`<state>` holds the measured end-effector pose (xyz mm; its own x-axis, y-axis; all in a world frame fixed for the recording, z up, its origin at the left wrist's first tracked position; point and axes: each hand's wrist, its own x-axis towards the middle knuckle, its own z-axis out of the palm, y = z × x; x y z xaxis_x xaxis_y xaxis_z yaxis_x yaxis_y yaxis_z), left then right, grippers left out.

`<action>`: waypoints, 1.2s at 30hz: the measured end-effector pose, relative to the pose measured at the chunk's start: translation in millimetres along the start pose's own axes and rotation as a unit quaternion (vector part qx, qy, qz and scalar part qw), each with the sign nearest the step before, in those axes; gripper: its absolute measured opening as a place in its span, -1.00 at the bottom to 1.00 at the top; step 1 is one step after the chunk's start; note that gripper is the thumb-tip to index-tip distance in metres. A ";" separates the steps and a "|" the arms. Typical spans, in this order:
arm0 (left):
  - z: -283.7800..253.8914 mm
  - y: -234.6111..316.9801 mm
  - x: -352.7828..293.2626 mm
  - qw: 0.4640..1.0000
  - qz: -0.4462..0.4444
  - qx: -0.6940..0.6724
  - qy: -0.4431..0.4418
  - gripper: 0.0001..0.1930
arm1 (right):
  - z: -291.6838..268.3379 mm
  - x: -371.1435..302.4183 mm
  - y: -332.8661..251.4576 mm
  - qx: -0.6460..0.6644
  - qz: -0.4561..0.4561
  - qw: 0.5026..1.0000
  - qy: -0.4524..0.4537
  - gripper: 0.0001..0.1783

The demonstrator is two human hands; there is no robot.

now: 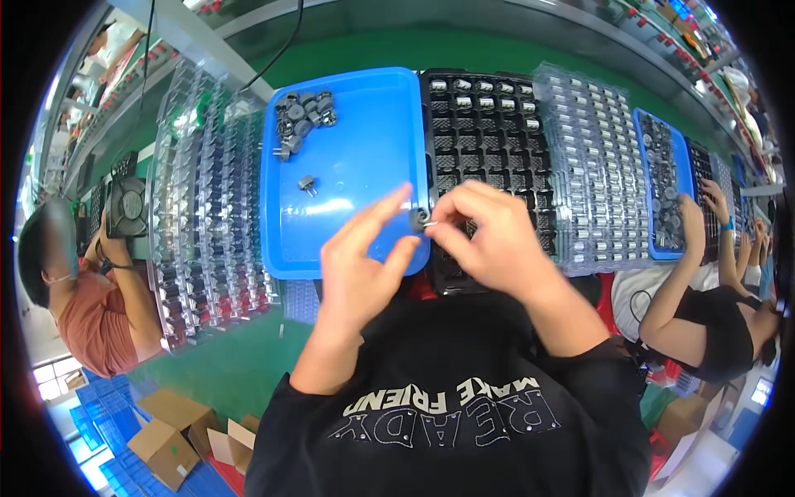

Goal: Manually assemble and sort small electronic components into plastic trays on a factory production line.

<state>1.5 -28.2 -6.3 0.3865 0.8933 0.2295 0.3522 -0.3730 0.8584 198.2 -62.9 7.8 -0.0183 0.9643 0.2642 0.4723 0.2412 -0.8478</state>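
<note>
My right hand (494,236) pinches the metal pin of a small dark grey round part (420,219) between thumb and fingertips, over the right rim of a blue tray (356,157). Beside it, my left hand (358,261) is slightly blurred, with thumb and fingers spread around the part and a gap between them. Within the tray, similar grey round parts (302,116) are heaped at the far left corner. A single part (307,184) lies apart from them, nearer the middle, its pins showing.
Right of the tray stands a black compartment tray (489,157) with silvery cylinders in its far pockets. Beyond it are stacked clear plastic trays (596,166) of cylinders; more clear trays (207,207) stand at left. People work on both sides. Cardboard boxes (170,447) sit at lower left.
</note>
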 end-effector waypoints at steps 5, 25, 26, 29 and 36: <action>-51.6 -55.7 26.4 0.891 -0.101 0.435 0.082 -0.44 | -68.4 50.4 51.4 -0.395 0.010 0.919 0.008 -0.92; -68.6 -81.7 9.3 0.954 -0.188 -0.226 0.055 -0.67 | -190.8 20.8 131.1 -0.348 0.328 0.875 0.078 -0.70; -69.0 -74.3 7.4 0.925 -0.188 -0.329 0.040 -0.64 | -189.9 20.9 133.1 -0.359 0.319 0.874 0.077 -0.72; -65.1 -59.0 12.4 0.852 -0.176 -0.493 0.001 -0.56 | -195.1 12.5 150.4 -0.367 0.249 0.890 0.103 -0.79; -66.4 -37.8 6.7 0.823 -0.123 -0.554 0.011 -0.63 | -211.1 -1.3 162.7 -0.211 0.253 0.943 0.048 -0.86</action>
<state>-65.8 8.5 -6.7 0.4002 0.9163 -0.0158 -0.5804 0.2667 0.7694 461.1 -48.0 -33.3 0.3739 0.9251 -0.0670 0.7085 -0.3314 -0.6231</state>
